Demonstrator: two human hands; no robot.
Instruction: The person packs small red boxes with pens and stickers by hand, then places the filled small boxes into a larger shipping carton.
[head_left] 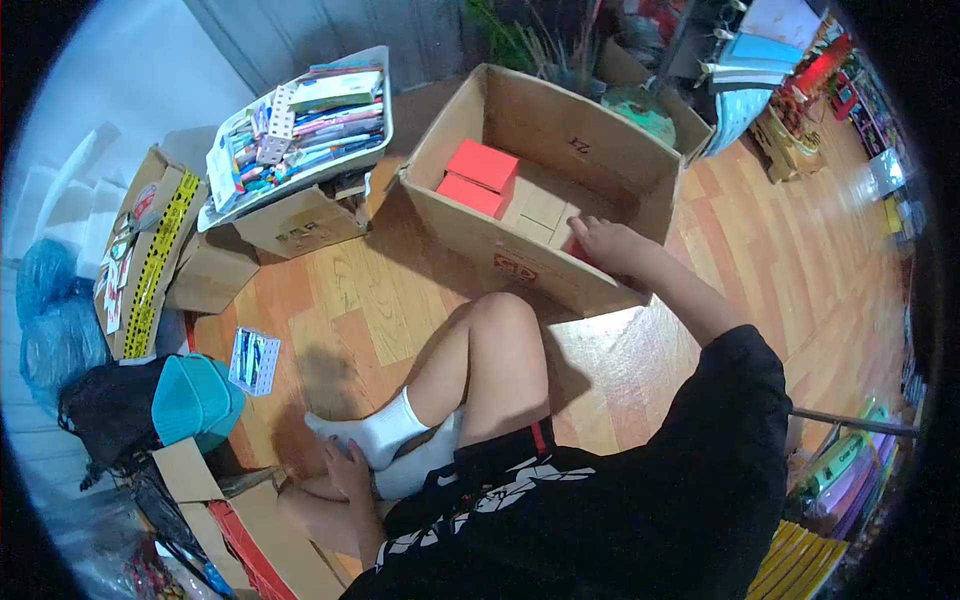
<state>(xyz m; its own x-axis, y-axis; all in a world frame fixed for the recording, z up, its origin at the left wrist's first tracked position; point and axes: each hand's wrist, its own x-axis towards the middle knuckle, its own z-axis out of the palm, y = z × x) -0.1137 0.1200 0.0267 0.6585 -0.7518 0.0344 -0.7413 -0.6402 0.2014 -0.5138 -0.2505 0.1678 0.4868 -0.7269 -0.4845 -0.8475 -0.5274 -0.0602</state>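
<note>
A large open cardboard box [585, 140] stands on the wooden floor in front of me. Two red boxes [480, 178] lie side by side at its left end. My right hand [600, 242] reaches over the near wall into the carton, its fingers bent around something red, mostly hidden by the hand and the wall. Brown cardboard pieces [538, 218] cover part of the carton's bottom, just left of that hand. My left hand [347, 470] rests against my white-socked foot, fingers spread, holding nothing.
A white tray [385, 100] full of pens and stationery sits on a carton at the upper left. Turquoise baskets [195, 398] and a small white basket [254, 360] are at the left. An open box with red contents [240, 535] is at the lower left.
</note>
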